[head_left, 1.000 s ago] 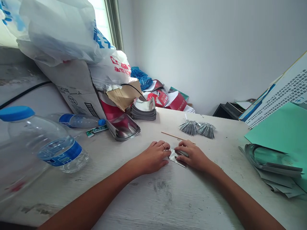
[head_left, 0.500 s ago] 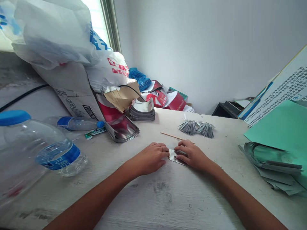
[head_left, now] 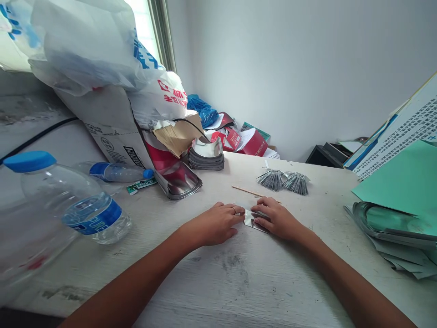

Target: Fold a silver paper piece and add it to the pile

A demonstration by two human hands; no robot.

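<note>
A small shiny silver sheet point(head_left: 249, 221) lies on the white table between my two hands. My left hand point(head_left: 216, 225), with a ring on one finger, has its fingers bent together at the sheet's left edge. Over the right part of the sheet rests my right hand point(head_left: 278, 219), its curled fingers pressing it down. Both hands hide parts of the sheet. A thin wooden stick point(head_left: 247, 191) lies just beyond them, its right end close to my right hand. Farther back sit two fan-shaped bundles of narrow silver strips, a left bundle point(head_left: 271, 181) and a right bundle point(head_left: 296, 184).
On the left stand a large water bottle point(head_left: 102, 214) and a lying smaller bottle point(head_left: 119, 173). Behind them are curved metal sheets point(head_left: 180, 184), another curved stack point(head_left: 206, 160) and plastic bags point(head_left: 85, 45). Green-tinted sheets point(head_left: 392, 225) are piled at the right edge.
The camera view has shifted slightly, so everything appears a little farther right and higher. My hands stay at the silver sheet, with only slight finger movement.
</note>
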